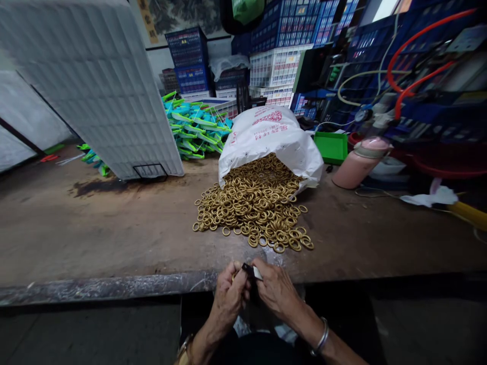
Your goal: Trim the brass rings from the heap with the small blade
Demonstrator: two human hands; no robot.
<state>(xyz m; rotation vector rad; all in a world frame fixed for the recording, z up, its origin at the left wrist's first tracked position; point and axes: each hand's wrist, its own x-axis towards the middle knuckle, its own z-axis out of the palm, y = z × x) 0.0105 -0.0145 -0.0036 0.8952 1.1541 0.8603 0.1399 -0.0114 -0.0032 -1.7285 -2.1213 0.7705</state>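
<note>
At the table's front edge, my left hand (pixel 229 290) is closed, with a bit of a gold-coloured ring (pixel 234 277) showing between its fingers. Right beside it, my right hand (pixel 277 288) grips a small tool (pixel 257 273) with a whitish part and a black part; its exact kind is unclear. The black part reaches to my left fingertips. Just beyond both hands spreads a heap of gold-coloured rings (pixel 251 208). They spill from the mouth of a white sack (pixel 266 132) with red print, lying on its side.
The brown table (pixel 114 233) has a worn front edge. A tall whitish padded panel (pixel 102 91) stands at left, near green and turquoise plastic pieces (pixel 198 126). To the right are a green tray (pixel 331 147) and a pink bottle (pixel 359 165). Stacked crates (pixel 281 66) stand behind.
</note>
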